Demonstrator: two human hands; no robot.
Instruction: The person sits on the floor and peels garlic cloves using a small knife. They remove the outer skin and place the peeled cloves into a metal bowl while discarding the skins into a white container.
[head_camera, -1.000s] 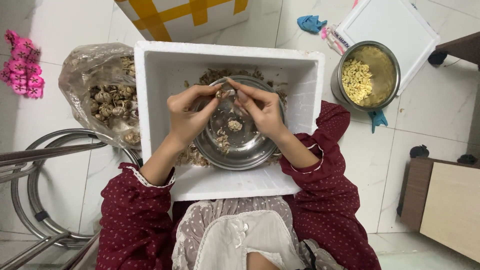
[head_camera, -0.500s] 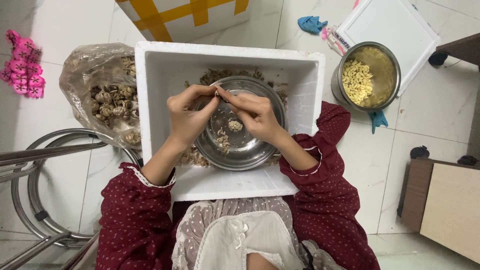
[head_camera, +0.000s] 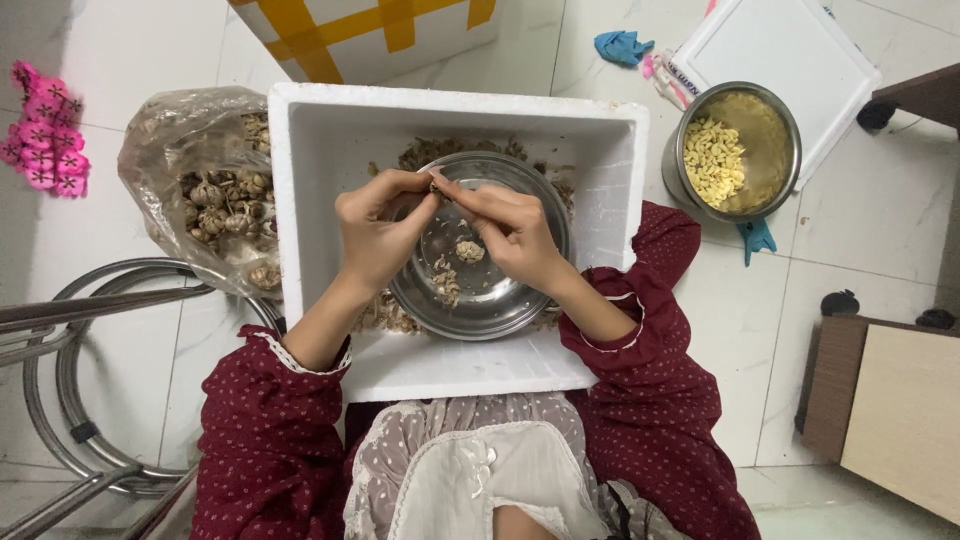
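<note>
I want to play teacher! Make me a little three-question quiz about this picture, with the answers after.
1. True or false: the steel bowl sits inside the white foam box.
2. What do the left hand and right hand pinch between them? A) a spoon B) a small shelled piece C) a cloth
3. Fill in: the pale peeled pieces are gathered in the round metal ____ to the person's right.

Key
1. True.
2. B; both hands' fingers meet on it above the bowl.
3. Pot, standing on the floor beside the box.
</note>
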